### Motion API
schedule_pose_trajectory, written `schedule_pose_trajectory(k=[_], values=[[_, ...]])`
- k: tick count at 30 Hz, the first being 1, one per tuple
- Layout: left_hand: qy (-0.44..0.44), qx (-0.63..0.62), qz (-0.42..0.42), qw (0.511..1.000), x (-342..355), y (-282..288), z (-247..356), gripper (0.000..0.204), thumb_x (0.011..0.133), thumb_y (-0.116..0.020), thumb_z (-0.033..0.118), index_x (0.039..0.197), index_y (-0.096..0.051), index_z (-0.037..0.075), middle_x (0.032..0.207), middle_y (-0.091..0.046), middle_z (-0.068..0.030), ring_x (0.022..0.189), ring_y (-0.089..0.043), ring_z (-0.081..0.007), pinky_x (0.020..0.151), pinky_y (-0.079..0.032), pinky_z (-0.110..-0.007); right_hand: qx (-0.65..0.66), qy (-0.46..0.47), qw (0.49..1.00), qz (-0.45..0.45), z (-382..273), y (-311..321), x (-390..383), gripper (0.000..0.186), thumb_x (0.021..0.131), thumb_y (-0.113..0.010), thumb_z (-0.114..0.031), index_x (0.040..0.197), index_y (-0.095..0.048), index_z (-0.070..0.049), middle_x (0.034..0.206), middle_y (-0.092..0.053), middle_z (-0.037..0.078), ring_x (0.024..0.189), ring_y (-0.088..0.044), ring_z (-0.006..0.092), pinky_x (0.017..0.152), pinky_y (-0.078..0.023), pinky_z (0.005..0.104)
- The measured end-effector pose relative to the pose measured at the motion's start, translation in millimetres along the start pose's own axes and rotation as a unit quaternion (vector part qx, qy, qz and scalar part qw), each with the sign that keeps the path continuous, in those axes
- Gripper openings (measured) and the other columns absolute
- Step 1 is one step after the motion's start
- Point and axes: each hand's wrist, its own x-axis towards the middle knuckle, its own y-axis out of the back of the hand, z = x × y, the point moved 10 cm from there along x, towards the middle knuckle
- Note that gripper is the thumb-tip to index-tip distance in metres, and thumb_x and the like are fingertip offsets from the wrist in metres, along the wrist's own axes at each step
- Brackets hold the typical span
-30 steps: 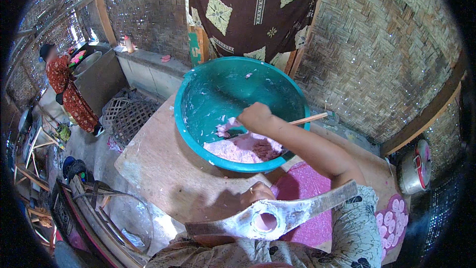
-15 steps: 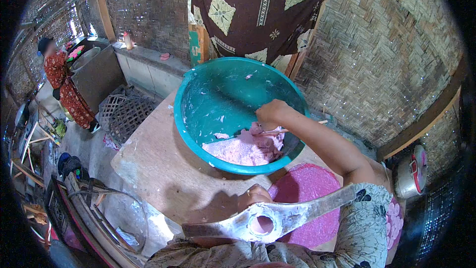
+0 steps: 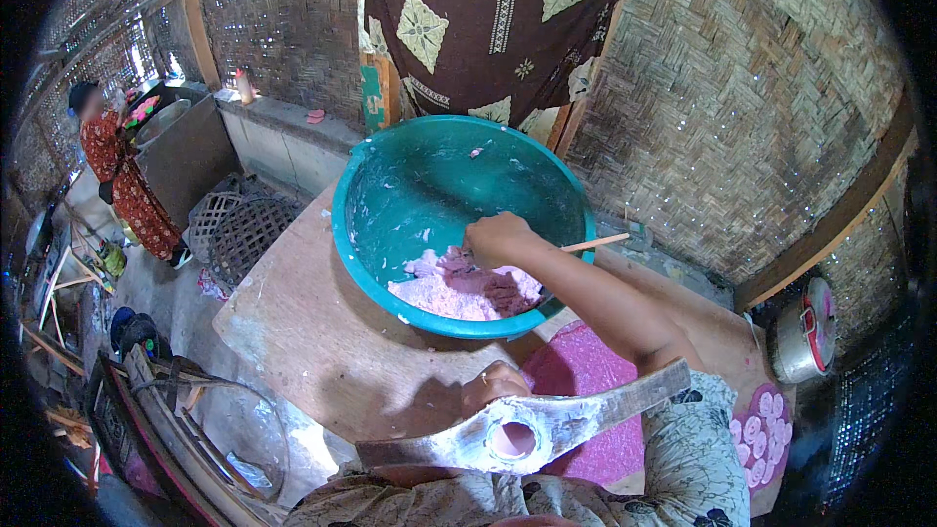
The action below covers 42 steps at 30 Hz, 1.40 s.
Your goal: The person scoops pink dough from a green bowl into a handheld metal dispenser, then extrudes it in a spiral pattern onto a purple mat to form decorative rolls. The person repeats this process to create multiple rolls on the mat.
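In a large green basin (image 3: 467, 324) lies a mound of pale pink dough (image 3: 473, 295), with smears on the walls. My right hand (image 3: 500, 239) reaches in, its fingers closed on the far side of the mound; the fingertips are hidden. A thin wooden stick (image 3: 597, 242) sticks out over the basin's right rim and passes behind my forearm. Nearer me is a dusted wooden press (image 3: 576, 420) with two handles and a round hole holding pink dough. My left hand (image 3: 493, 386) is closed against the press's far side, fingers partly hidden. Below it lies a round pink sheet (image 3: 586, 366).
The wooden table (image 3: 293, 332) carries the basin. At right, a pink round sheet (image 3: 761, 439) holds several pale coiled pieces, beside a metal pot (image 3: 805, 337). Woven baskets (image 3: 254, 234) stand on the floor at left, near another person (image 3: 132, 176). A brown cloth (image 3: 488, 29) hangs behind.
My right hand has shifted left and slightly nearer over the dough, and more of the stick shows beside my arm. The view has swung a little; my left hand stays by the press.
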Motion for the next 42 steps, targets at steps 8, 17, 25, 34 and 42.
schedule_pose_trajectory(k=[8, 17, 25, 34, 42], values=[[-0.009, 0.015, 0.009, 1.0, -5, -5, 11, 0.031, 0.074, -0.072, 0.005, 0.102, -0.059, 0.0, 0.086, -0.062, -0.0086, 0.077, -0.059, -0.0193, 0.07, -0.049, -0.033, -0.039, 0.017, 0.998, 0.041, -19, -10, 24, 0.024, 0.076, -0.058, -0.018, 0.097, -0.071, -0.016, 0.099, -0.069, 0.014, 0.089, -0.067, 0.0321, 0.074, -0.053, 0.0441], [0.013, 0.012, 0.05, 0.999, -15, 4, 26, 0.032, 0.075, -0.072, 0.004, 0.104, -0.06, -0.001, 0.087, -0.063, -0.0089, 0.077, -0.06, -0.019, 0.07, -0.05, -0.032, 0.294, -0.012, 0.955, -0.034, 82, 48, -174, 0.037, 0.087, -0.064, -0.029, 0.123, -0.062, -0.02, 0.066, -0.058, -0.001, 0.058, -0.052, 0.0084, 0.05, -0.041, 0.0265], [0.071, 0.124, 0.117, 0.983, -2, 102, 52, 0.029, 0.074, -0.071, 0.005, 0.101, -0.062, 0.001, 0.091, -0.065, -0.0098, 0.079, -0.061, -0.0188, 0.071, -0.05, -0.033, 0.549, -0.14, 0.818, 0.094, 117, 1, -434, 0.039, 0.085, -0.069, -0.018, 0.12, -0.061, -0.003, 0.072, -0.058, -0.004, 0.059, -0.047, 0.003, 0.049, -0.038, 0.0223], [-0.391, 0.47, -0.182, 0.77, 82, -73, 154, 0.023, 0.072, -0.064, 0.025, 0.082, -0.055, 0.007, 0.074, -0.052, -0.0085, 0.064, -0.057, -0.0258, 0.053, -0.044, -0.04, 0.638, -0.074, 0.754, 0.14, 37, -19, -500, 0.046, 0.081, -0.073, -0.017, 0.12, -0.059, 0.004, 0.081, -0.061, -0.001, 0.06, -0.046, 0.0014, 0.048, -0.034, 0.0183], [-0.463, 0.448, -0.214, 0.734, 56, -139, 145, 0.014, 0.075, -0.061, 0.019, 0.079, -0.054, 0.007, 0.068, -0.054, -0.0091, 0.063, -0.059, -0.0246, 0.053, -0.047, -0.037, 0.458, -0.068, 0.852, 0.245, 41, 4, -511, 0.039, 0.086, -0.065, -0.03, 0.113, -0.064, -0.002, 0.063, -0.059, 0.002, 0.053, -0.052, 0.008, 0.047, -0.039, 0.027]])
